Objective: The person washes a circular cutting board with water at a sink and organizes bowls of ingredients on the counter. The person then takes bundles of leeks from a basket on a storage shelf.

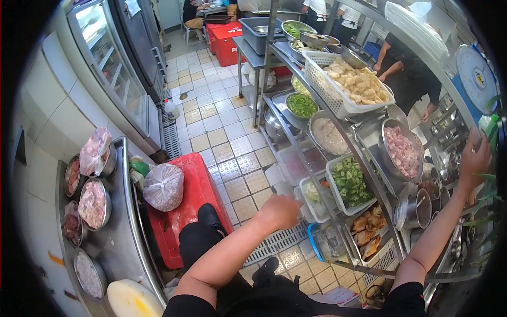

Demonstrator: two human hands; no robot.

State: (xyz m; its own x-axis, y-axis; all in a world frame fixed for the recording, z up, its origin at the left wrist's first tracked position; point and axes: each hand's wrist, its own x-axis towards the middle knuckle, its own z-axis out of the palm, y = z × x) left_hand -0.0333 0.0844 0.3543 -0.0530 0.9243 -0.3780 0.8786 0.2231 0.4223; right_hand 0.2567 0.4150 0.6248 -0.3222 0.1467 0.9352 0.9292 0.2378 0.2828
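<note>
Along the right of the tiled aisle, a rack (376,185) was loaded with food. On its upper shelf a basket (327,90) was set; to the right, a scale (478,74) was seen. Lower down, a tub (334,188) was filled with chopped greens, and a smaller tub (310,207) was placed beside it, nearest the left hand (282,212). That hand was held out, fingers curled; whether anything was pinched could not be told. The right hand (473,158) was raised below the scale, fingers bent, its grasp unclear.

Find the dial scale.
Upper right of the head view: the dial scale appears just above the person's right hand, well to the right of the white basket.
</note>
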